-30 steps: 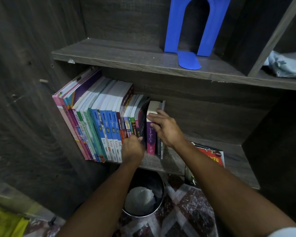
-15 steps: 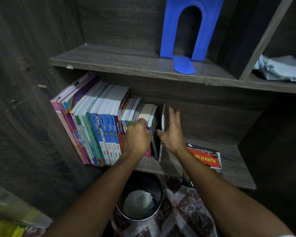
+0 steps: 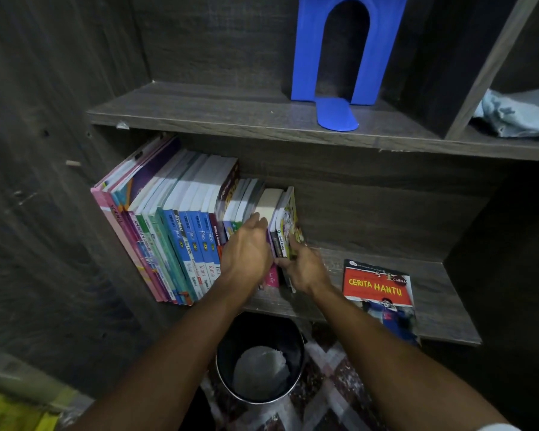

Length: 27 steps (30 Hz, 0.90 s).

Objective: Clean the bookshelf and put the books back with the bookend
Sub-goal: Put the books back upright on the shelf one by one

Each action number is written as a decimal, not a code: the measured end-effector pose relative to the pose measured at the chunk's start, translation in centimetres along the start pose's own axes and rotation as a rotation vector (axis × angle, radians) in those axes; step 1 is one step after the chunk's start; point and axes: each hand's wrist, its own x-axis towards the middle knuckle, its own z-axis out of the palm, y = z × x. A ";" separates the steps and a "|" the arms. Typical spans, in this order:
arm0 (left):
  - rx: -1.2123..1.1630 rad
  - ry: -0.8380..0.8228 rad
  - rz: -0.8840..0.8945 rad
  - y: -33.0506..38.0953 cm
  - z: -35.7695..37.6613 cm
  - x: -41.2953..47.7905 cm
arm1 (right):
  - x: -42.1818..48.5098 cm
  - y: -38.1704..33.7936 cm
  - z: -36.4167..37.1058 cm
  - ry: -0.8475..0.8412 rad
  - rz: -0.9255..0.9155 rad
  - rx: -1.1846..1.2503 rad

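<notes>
A row of books [image 3: 181,225] leans left on the lower shelf [image 3: 333,259] of a dark wooden bookshelf. My left hand [image 3: 246,253] lies with straight fingers against the spines near the row's right end. My right hand [image 3: 305,269] grips the thin yellow-covered book [image 3: 288,222] at the end of the row, holding it upright against the others. A red book titled "Cerita Hantu" [image 3: 378,287] lies flat on the same shelf to the right. The blue bookend [image 3: 339,57] stands on the upper shelf [image 3: 199,110].
A light blue cloth [image 3: 517,113] lies in the compartment at the upper right. A round black bin [image 3: 260,359] with white paper inside stands on the patterned floor below the shelf. Something yellow [image 3: 16,412] shows at the bottom left.
My right hand has turned from flat against the last book to gripping it. My left hand has opened against the spines. The end books now stand closer to the row.
</notes>
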 end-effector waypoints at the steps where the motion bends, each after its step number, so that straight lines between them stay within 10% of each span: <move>1: -0.003 0.022 -0.004 0.0 0.0 -0.2 | 0.1 0.1 -0.1 0.005 -0.008 0.018; 13: 0.294 0.052 -0.017 2.3 -0.4 1.2 | -1.6 0.1 -3.0 0.038 -0.011 -0.204; 27: -0.040 0.165 0.112 1.7 -0.5 0.9 | -5.5 0.7 -3.9 0.128 -0.153 -0.147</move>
